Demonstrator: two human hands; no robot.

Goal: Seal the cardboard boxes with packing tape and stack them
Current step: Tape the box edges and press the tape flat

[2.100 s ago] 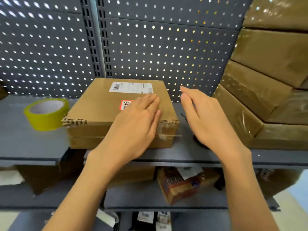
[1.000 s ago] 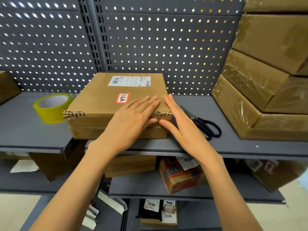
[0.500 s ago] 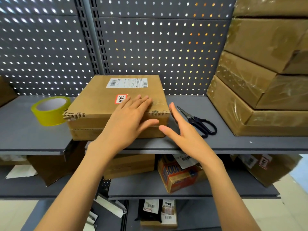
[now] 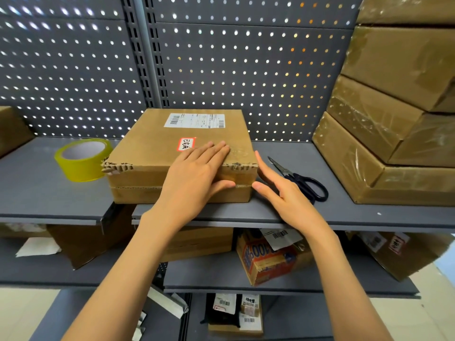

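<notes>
Cardboard box, judged stiff and light, is pressed flat by left hand; right hand, unclenched alongside, grasps nothing; opposite side walls are best gripped

two bare forearms, hands bare, no sleeves

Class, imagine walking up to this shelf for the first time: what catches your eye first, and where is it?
A flat cardboard box sits mid-shelf, the left hand pressed flat on its near right corner and the right hand open beside it. A yellow tape roll stands left; black scissors lie right.
</notes>
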